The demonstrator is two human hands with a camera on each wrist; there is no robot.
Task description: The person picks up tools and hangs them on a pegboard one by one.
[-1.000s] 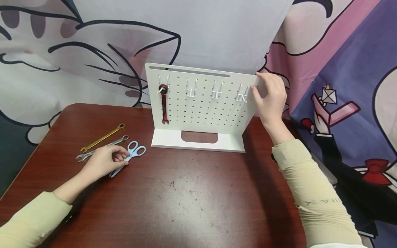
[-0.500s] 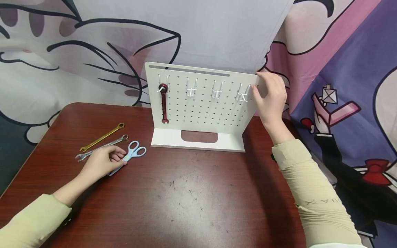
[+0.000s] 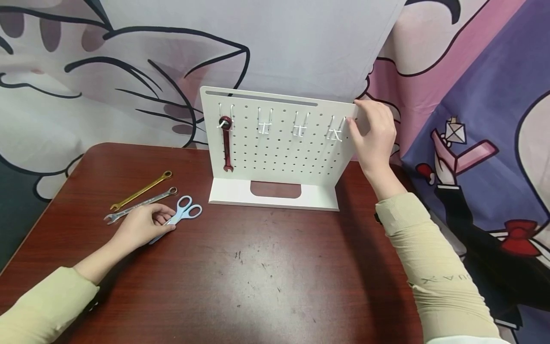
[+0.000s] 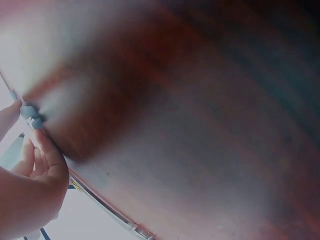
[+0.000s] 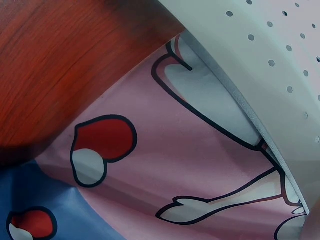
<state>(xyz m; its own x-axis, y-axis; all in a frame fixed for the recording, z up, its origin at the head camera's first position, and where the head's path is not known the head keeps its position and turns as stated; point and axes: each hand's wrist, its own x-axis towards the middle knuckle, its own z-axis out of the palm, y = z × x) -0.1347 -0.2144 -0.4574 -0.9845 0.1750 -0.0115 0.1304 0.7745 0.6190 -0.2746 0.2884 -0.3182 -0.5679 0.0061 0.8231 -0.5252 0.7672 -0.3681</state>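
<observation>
Head view: blue scissors (image 3: 180, 214) are pinched in a curled left hand (image 3: 143, 223), pegboard (image 3: 279, 155) gets edge-gripped by a half-curled right hand (image 3: 375, 136).

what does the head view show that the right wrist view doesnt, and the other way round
Only the head view shows the left hand pinching the scissors, the gold wrench and silver wrench beside it, the dark red wrench hanging up, and the white hooks.
Only the right wrist view shows a red-and-white patch on the pink part of the printed cloth.
Both show the wooden table, the white board with its holes, and the cloth.
</observation>
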